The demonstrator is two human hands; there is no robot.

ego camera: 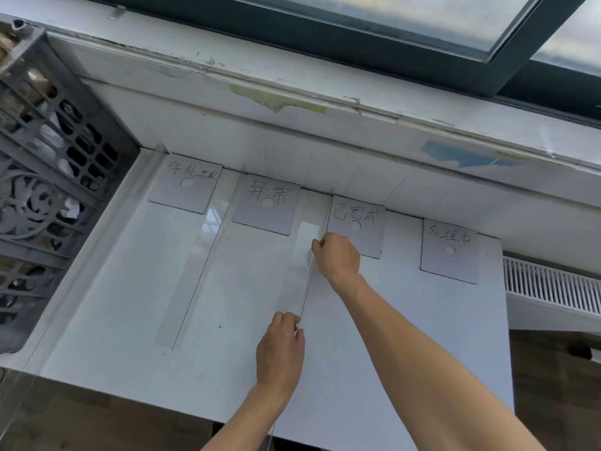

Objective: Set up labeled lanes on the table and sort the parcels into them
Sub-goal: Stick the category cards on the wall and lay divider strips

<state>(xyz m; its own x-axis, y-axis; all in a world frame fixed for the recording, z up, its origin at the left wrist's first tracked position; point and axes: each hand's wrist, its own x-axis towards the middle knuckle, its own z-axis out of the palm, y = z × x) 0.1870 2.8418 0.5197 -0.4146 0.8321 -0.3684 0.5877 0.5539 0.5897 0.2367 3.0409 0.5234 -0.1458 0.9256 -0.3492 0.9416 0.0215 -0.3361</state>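
Note:
Several handwritten white label cards lie along the far edge of the white table (406,336): one at far left (185,183), a second (265,208), a third (356,224) and one at right (450,250). A clear L-shaped divider strip (198,255) stands between the first two cards. A second clear divider strip (309,271) stands upright between the second and third cards. My right hand (338,257) pinches its top edge near the far end. My left hand (281,349) pinches the same strip near its near end.
A grey slotted plastic crate (58,164) holding parcels stands at the table's left edge. A windowsill and window run behind the table. A white radiator (553,288) sits low at the right. Another clear strip leans along the table's left side.

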